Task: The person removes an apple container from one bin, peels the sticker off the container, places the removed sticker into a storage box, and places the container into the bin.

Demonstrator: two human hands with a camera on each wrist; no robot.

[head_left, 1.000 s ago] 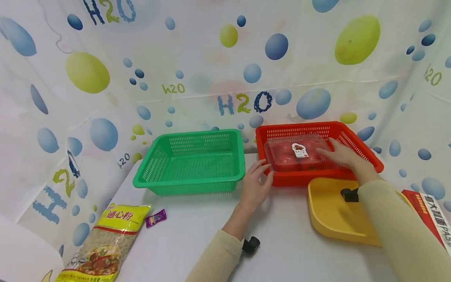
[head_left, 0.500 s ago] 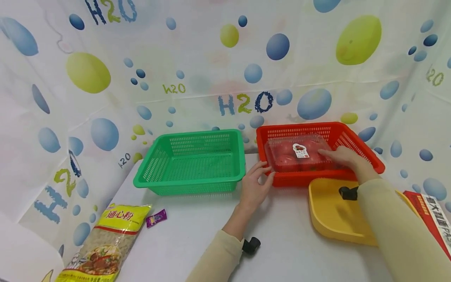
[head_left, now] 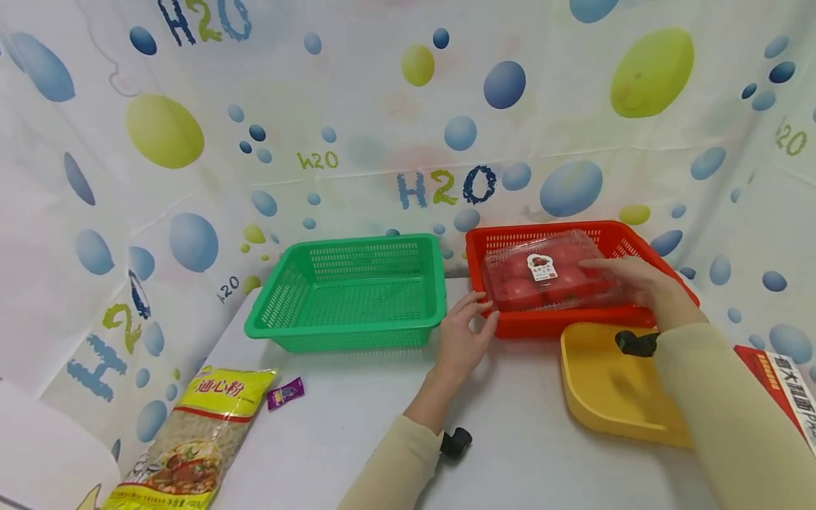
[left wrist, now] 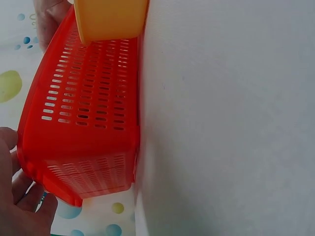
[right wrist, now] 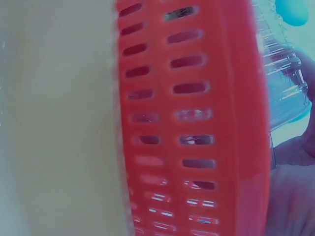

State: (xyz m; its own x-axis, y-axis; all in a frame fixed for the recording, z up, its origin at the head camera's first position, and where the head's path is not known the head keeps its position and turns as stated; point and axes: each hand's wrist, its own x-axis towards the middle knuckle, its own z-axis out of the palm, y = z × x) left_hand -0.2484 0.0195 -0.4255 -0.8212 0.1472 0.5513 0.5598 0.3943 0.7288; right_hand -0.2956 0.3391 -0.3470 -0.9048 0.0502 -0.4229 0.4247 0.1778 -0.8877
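Right grip (head_left: 640,283) pinches the clear box of red fruit (head_left: 554,273) at its three-o'clock end, left grip (head_left: 460,336) curled round the red basket (head_left: 542,326) at seven o'clock

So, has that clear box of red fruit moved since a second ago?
Yes: against the red basket, the clear box of red fruit has tilted, its right end rising while its left end stays low.

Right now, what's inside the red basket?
Inside the red basket is a tilted clear box of round red things, with a white label on top. The right hand grips one end. What's beneath the box is covered, so I can't tell.
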